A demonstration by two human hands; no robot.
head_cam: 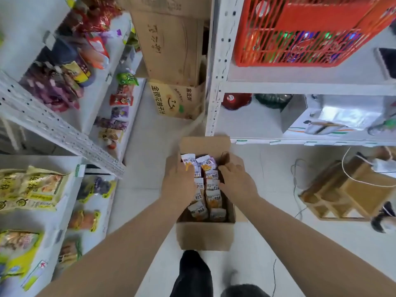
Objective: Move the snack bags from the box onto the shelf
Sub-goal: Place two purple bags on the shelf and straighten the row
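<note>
An open cardboard box (204, 239) stands on the floor in front of me. Several white and orange snack bags (211, 185) stand in two rows inside it. My left hand (177, 183) reaches into the left side of the box, its fingers curled down over the left row of bags. My right hand (234, 179) reaches in on the right side, fingers bent onto the right row. The fingertips of both hands are hidden among the bags. The white shelf (64, 129) on my left holds other packets.
Yellow snack packs (30, 187) lie on the near left shelf. Stacked cartons (175, 97) stand beyond the box. A white rack (216, 82) with a red crate (300, 31) stands on the right. A wooden frame and cables (347, 189) lie on the floor right. My legs (192, 273) are below.
</note>
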